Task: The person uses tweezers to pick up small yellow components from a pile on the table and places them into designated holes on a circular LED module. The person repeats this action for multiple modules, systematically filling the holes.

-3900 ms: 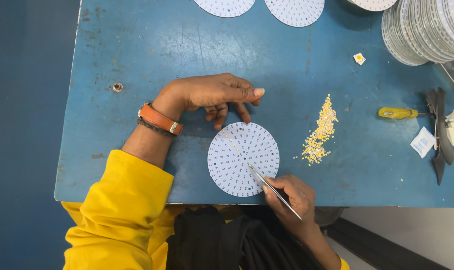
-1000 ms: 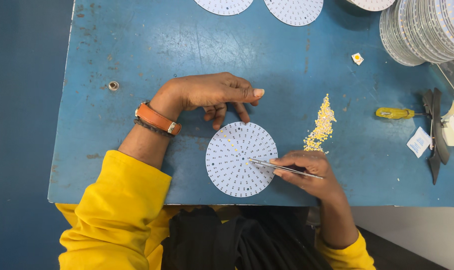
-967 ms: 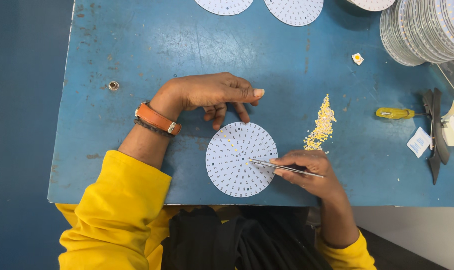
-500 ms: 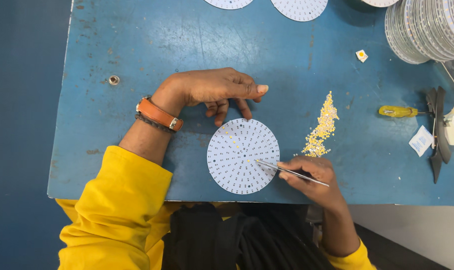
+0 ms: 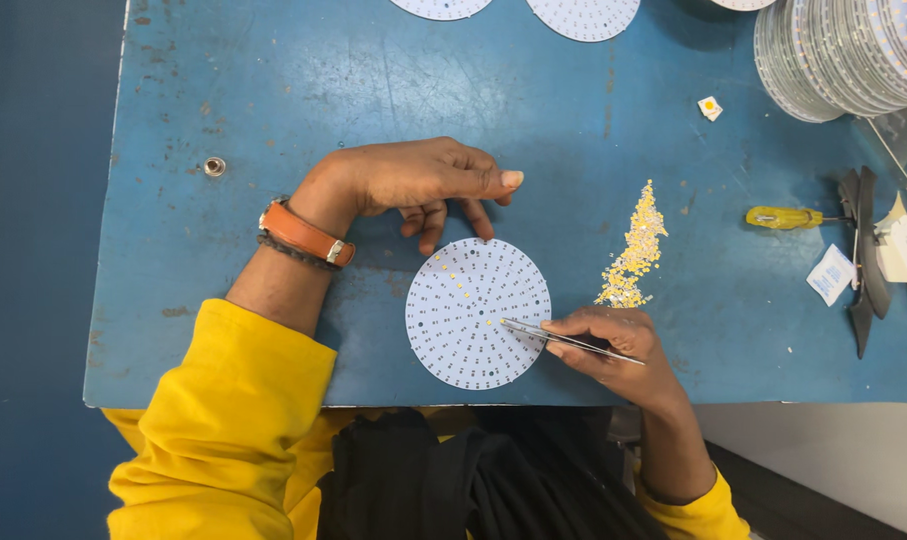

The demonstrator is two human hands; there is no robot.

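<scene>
sleeves: bright yellow, long, both arms
left wrist: orange strap (image 5: 303,234) w/ metal buckle, thin dark band beside
lap: black garment (image 5: 473,480)
hands: bare, no gloves

Above the disc (image 5: 478,313), two more discs (image 5: 583,15) are cut by the top edge. The stack (image 5: 843,50) to the right is cut at the corner. The yellow bits (image 5: 633,250) are too small to tell. The tweezers (image 5: 563,340) are partly hidden inside the right hand (image 5: 613,345).
</scene>
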